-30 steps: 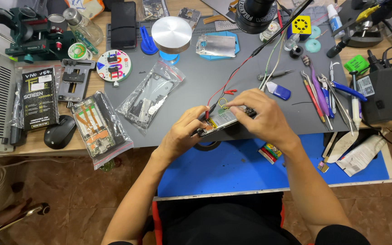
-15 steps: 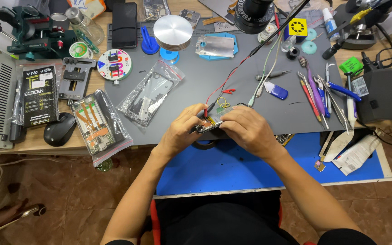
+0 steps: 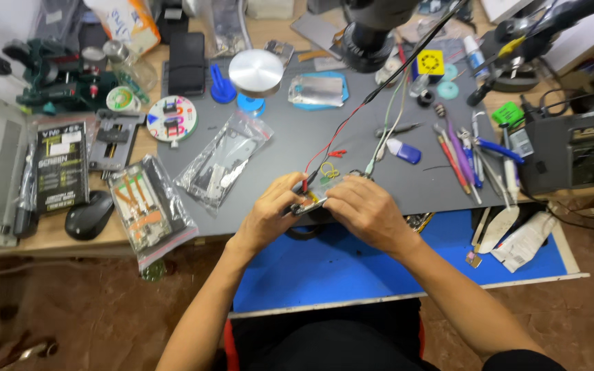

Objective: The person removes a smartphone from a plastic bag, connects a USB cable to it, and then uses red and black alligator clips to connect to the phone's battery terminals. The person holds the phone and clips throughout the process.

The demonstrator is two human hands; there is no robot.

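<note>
Two clear plastic bags lie on the counter [image 3: 379,158]: one bag [image 3: 223,165] on the grey mat holds a flat dark part, the other bag [image 3: 150,209] at the counter's front edge holds orange and green strips. A small circuit board [image 3: 309,204] sits at the mat's front edge, pinched between both hands. The left hand [image 3: 273,209] grips its left end, fingers [image 3: 295,184] curled narrow around it; the right hand [image 3: 366,209] covers its right end, fingers closed over it. One red wire [image 3: 331,148] and one black wire run from the board up toward the microscope [image 3: 372,31]. One black mouse [image 3: 89,215] rests left.
</note>
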